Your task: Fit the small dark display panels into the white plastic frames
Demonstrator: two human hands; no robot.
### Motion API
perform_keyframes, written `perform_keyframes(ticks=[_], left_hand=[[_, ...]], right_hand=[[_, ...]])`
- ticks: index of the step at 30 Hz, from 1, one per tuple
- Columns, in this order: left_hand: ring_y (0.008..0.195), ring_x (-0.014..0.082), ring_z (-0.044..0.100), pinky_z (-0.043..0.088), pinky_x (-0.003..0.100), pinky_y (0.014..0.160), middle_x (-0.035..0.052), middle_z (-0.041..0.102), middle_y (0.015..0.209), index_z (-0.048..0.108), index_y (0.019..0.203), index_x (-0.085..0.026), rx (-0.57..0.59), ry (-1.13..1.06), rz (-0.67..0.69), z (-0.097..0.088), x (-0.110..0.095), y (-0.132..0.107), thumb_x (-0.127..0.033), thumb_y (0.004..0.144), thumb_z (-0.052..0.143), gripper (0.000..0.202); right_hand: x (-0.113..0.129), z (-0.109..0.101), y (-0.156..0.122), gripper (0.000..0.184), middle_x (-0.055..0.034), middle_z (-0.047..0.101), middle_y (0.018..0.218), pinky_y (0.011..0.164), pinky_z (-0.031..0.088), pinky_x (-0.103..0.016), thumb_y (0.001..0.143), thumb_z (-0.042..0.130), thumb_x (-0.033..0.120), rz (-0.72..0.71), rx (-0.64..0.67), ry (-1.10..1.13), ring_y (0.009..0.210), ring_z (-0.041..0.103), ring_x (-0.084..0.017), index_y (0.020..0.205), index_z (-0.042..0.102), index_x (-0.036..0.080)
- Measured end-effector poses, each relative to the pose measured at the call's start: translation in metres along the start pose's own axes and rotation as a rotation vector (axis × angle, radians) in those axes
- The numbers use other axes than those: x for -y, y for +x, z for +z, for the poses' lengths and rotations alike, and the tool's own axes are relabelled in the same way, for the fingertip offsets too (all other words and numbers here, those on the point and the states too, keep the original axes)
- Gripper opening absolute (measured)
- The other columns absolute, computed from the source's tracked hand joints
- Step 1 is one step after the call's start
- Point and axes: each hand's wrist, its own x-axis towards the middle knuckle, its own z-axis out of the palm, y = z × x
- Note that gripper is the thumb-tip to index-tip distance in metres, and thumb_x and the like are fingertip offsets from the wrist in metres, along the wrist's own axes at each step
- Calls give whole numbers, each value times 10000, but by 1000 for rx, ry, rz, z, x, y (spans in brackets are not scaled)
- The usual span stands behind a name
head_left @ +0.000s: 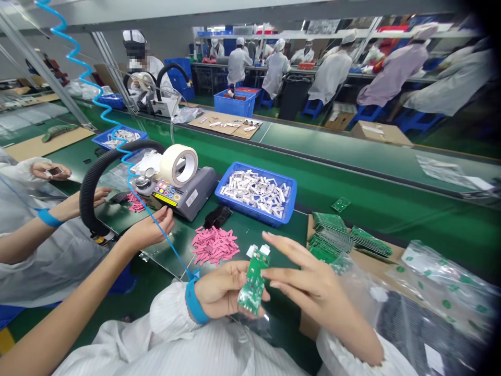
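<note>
My left hand [221, 290] grips the glossy green PCB [252, 287] (white plastic clips [256, 250] on top), right hand [309, 277] open, just beside.

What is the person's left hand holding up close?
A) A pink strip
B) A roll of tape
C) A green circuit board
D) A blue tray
C. The left hand grips a green circuit board with two small white parts at its top end.
</note>
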Motion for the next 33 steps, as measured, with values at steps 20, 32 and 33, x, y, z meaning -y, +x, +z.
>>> perform_keyframes(ticks=[20, 32, 33], left_hand=[[1163, 258, 533, 439, 397, 951, 97, 485, 1333, 569, 1195, -295, -301, 169, 447, 29, 4, 54, -391, 591, 832, 665], [838, 144, 597, 453, 316, 822, 63, 641, 900, 600, 1051, -152, -449, 565, 381, -24, 33, 12, -442, 659, 758, 513], [846, 151, 599, 454, 326, 835, 68, 645, 904, 599, 1055, -149, -475, 596, 385, -28, 35, 8, -438, 669, 749, 505]], right_hand=[[-75, -68, -5, 222, -20, 711, 920, 750, 483, -311, 773, 603, 387, 706, -240, -563, 824, 662, -211, 924, 656, 234], [-290, -37, 37, 202, 9, 632, 768, 713, 502, -287, 863, 621, 316, 860, 260, -608, 742, 612, -124, 748, 609, 150], [-292, -36, 36, 200, 7, 629, 755, 701, 504, -288, 853, 631, 320, 837, 240, -599, 730, 611, -125, 748, 613, 151]])
